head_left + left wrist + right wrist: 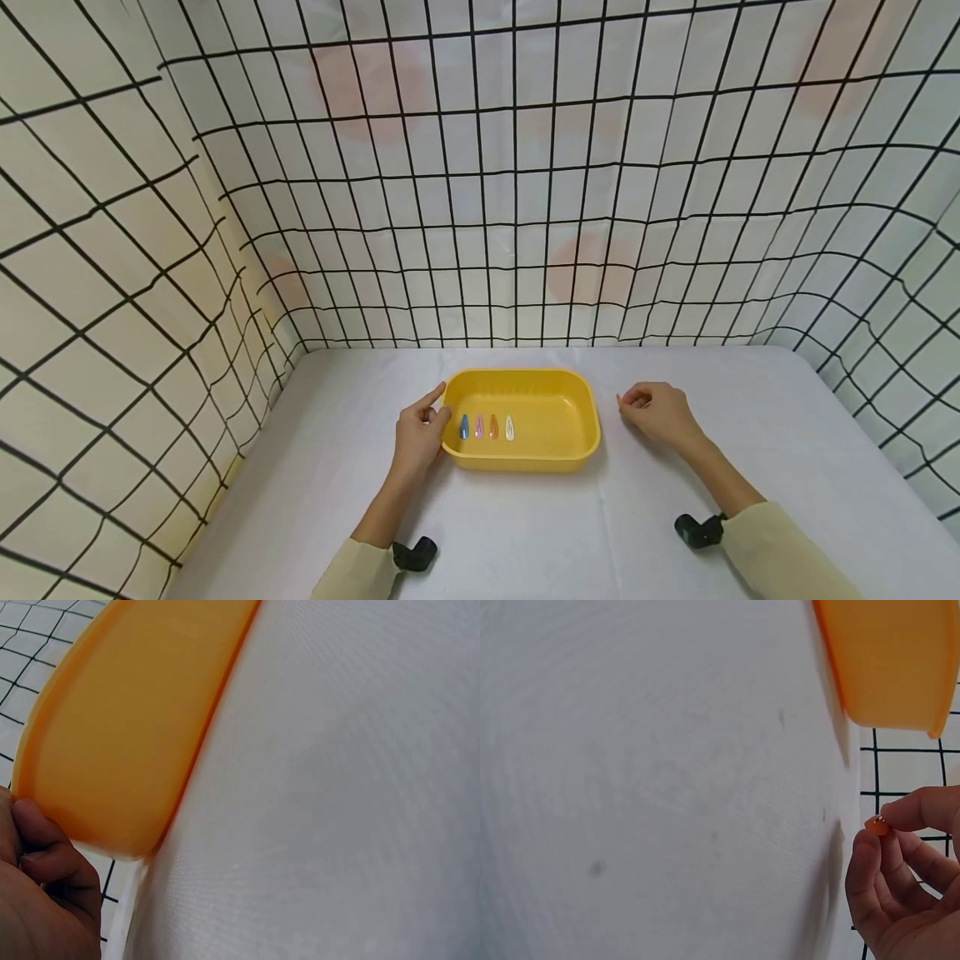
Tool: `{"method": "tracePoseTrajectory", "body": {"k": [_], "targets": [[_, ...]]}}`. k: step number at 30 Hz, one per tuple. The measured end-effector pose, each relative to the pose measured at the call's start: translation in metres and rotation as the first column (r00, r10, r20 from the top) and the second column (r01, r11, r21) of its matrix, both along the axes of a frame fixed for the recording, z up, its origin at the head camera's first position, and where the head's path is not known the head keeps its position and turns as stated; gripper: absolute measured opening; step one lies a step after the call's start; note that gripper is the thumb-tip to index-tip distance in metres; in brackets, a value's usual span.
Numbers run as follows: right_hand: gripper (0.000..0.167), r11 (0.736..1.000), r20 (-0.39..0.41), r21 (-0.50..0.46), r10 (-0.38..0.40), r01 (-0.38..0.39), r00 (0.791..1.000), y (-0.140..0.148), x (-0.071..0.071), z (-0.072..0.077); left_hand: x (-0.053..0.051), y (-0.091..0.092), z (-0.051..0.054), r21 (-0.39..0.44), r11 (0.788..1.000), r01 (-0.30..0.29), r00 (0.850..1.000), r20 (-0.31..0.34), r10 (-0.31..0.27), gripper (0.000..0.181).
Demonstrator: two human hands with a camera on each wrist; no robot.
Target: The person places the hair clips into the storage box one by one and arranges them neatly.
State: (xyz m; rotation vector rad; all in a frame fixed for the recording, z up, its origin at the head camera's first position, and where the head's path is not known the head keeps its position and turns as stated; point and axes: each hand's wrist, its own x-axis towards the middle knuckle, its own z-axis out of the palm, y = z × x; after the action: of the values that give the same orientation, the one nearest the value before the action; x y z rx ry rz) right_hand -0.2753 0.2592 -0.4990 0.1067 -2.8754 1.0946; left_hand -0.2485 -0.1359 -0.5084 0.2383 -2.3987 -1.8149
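Observation:
A yellow plastic tray (525,462) sits on the white-covered table. Inside, toward its left, snap hair clips lie side by side in a row: a blue clip (464,427), a pink clip (479,426), an orange clip (493,427) and a white clip (510,427). My left hand (418,433) grips the tray's left rim, thumb at the inner edge and index finger along the outer corner. Off the tray's right side, my right hand (660,412) pinches another orange hair clip (877,824) between thumb and fingertips, above the table.
Black-lined white grid cloth (517,192) hangs behind the table (517,533) and along both sides. A dark wrist device (415,554) is on the left wrist, and a similar device (699,531) on the right.

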Motion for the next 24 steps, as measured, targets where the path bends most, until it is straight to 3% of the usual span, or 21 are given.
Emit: {"method": "tracePoseTrajectory", "body": {"k": [11,19,24], "targets": [[0.02,0.992,0.106,-0.127,0.029,-0.015,0.994,0.006,0.004,0.003,-0.002,0.001,-0.001,-0.014,1.0,-0.012,1.0,0.019,0.013,0.048],[0.028,0.943,0.18,-0.33,0.103,-0.039,0.978,0.006,0.01,0.013,-0.003,0.001,-0.002,-0.019,1.0,-0.018,1.0,0.02,0.018,0.049],[0.034,0.919,0.23,-0.395,0.12,-0.02,0.966,0.002,0.012,0.021,-0.003,0.001,-0.002,-0.021,1.0,-0.013,1.0,0.019,0.014,0.049]]}}
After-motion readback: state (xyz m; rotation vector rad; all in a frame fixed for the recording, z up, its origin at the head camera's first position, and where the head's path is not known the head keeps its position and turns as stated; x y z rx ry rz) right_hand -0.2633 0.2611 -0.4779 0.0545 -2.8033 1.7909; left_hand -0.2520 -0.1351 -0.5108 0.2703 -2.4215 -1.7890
